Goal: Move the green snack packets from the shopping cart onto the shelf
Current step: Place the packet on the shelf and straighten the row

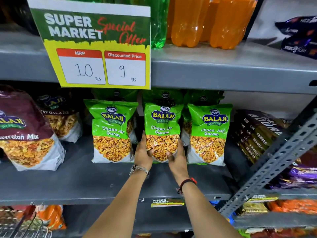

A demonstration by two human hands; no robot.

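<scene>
Three green snack packets stand upright in a row on the grey shelf (pixel 72 177). The middle green packet (pixel 162 124) is gripped at its lower part from both sides. My left hand (pixel 143 152) holds its left bottom edge and my right hand (pixel 176 156) holds its right bottom edge. The left green packet (pixel 112 131) and the right green packet (pixel 208 133) stand free on either side. More green packets show behind them in shadow. A corner of the wire shopping cart (pixel 25 227) appears at the bottom left; its contents are hidden.
Maroon mix packets (pixel 25 127) stand to the left. Dark biscuit packs (pixel 257 134) are stacked to the right. A price sign (pixel 103 47) hangs from the upper shelf, which carries orange bottles (pixel 205 21). A slanted perforated metal brace (pixel 274 160) crosses at right.
</scene>
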